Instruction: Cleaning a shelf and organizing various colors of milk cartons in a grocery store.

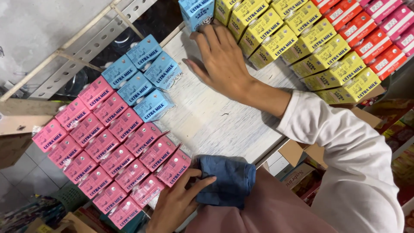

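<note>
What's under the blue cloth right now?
The blue cloth lies on the white shelf board at its front edge, with the left hand gripping its left side. Anything beneath the cloth itself is covered.

right hand (222,60) flat, left hand (174,203) fingers curled

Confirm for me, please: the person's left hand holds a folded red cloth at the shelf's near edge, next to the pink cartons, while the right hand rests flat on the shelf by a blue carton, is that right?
Not quite: the head view shows that the cloth is blue, not red. The rest stands: the left hand holds it at the near edge of the shelf, next to the pink cartons, and the right hand rests flat by a blue carton.
</note>
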